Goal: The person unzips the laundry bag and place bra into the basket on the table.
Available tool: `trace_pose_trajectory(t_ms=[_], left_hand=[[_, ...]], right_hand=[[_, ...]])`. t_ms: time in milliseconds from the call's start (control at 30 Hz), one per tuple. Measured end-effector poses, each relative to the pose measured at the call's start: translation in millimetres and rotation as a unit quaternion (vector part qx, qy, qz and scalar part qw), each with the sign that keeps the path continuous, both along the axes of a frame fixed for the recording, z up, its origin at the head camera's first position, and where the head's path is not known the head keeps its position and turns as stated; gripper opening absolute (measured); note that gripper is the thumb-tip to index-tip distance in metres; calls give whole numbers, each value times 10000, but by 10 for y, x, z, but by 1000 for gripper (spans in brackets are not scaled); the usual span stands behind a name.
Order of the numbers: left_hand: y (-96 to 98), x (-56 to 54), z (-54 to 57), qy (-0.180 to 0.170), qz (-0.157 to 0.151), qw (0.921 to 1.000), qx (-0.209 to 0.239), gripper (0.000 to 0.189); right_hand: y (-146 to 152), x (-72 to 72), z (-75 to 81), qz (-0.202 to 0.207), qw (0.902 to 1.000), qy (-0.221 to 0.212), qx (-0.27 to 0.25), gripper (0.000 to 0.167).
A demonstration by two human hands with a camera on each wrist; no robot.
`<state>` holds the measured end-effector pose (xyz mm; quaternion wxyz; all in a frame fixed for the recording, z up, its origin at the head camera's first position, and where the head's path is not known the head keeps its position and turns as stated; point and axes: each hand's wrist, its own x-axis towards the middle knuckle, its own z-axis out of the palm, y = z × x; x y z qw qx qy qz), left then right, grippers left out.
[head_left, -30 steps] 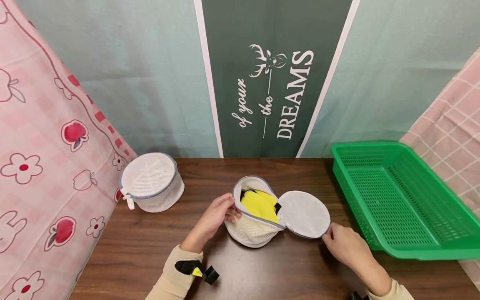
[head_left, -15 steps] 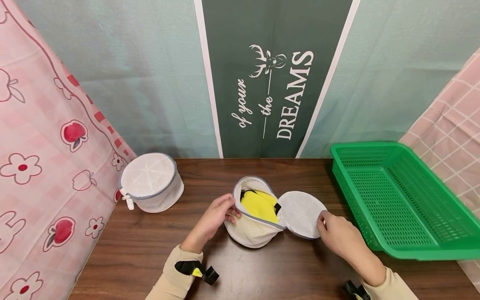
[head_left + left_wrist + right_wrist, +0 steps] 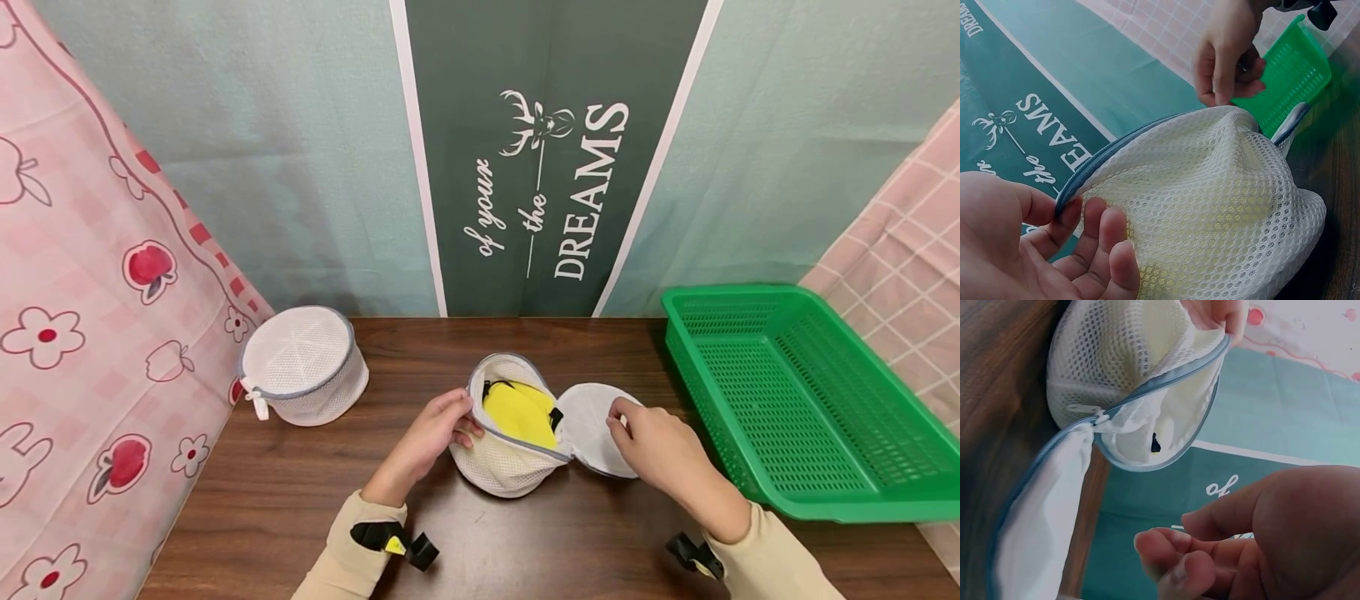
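Observation:
A round white mesh laundry bag (image 3: 506, 471) with a grey-blue zipped rim stands on the table, unzipped. Inside lies a yellow item (image 3: 521, 414) with black parts; its kind is unclear. My left hand (image 3: 435, 429) pinches the bag's rim on its left side, thumb and index on the zip edge, as the left wrist view shows. The round lid (image 3: 591, 429) lies folded out to the right, still joined to the bag. Over the lid hovers my right hand (image 3: 663, 446), fingers loosely bent; in the right wrist view nothing is between thumb and fingers.
A second white mesh bag (image 3: 303, 367), lid on, stands at the left by the pink curtain (image 3: 112, 333). At the right is a green plastic basket (image 3: 787, 408) with nothing seen in it. A printed curtain (image 3: 345, 167) hangs behind the wooden table (image 3: 480, 550).
My right hand has left the lid's outer edge and moved left over the lid, towards the bag's mouth. The left hand and the bag have stayed in place.

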<state>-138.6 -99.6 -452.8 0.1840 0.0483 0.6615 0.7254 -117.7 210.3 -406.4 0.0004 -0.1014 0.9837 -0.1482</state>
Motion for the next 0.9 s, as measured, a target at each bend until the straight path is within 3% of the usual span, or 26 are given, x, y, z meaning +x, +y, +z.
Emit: trace_pose_trajectory(t_ms=[200, 567, 900], left_hand=[[14, 1, -2, 23, -76, 9999, -80, 21], [48, 10, -21, -13, -73, 10000, -49, 21], [31, 15, -26, 3, -84, 9999, -78, 21]], right_hand=[[-97, -57, 53, 162, 9999, 24, 35, 6], [-313, -247, 109, 609, 9975, -319, 143, 11], [-442, -345, 30, 962, 9947, -214, 305, 21]])
